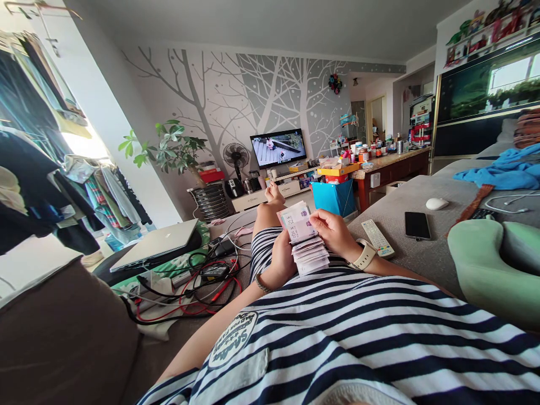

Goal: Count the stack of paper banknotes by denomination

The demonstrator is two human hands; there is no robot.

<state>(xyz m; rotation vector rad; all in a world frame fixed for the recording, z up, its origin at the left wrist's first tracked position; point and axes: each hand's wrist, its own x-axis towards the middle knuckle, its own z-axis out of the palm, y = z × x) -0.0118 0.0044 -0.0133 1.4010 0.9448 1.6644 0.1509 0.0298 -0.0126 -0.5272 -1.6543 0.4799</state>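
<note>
I lie back on a grey sofa (422,253) in a navy-and-white striped shirt, legs stretched toward the television (278,148). My left hand (282,260) grips a fanned stack of pale banknotes (307,247) from the left side, fingers closed round it. My right hand (335,232), with a cream watch on the wrist, pinches the top note (296,219) and lifts its upper end off the stack. Both hands rest over my lap.
On the sofa to my right lie a white remote (377,237), a black phone (417,225), a white mouse (436,203) and a green cushion (493,264). At the left are a closed laptop (158,242), tangled red and black cables (198,284) and hanging clothes (46,185). A blue bin (333,197) stands ahead.
</note>
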